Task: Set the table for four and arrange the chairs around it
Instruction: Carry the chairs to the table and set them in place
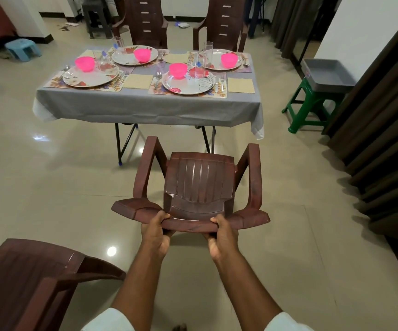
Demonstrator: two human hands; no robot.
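Observation:
A brown plastic armchair [199,185] is in front of me, its seat facing the table. My left hand [156,231] and my right hand [222,237] both grip the top edge of its backrest. Ahead stands the table under a grey cloth [145,103], laid with floral plates, pink bowls [178,70], glasses, cutlery and napkins on placemats. Two brown chairs, one [145,20] left and one [224,22] right, stand at the table's far side. Another brown chair [26,280] is at my lower left.
A green stool [312,108] carrying a grey tray [324,75] stands right of the table. Dark curtains [384,151] line the right wall. A small blue stool [23,48] and a dark stool [97,17] are at the back left. Shiny tiled floor lies around the table.

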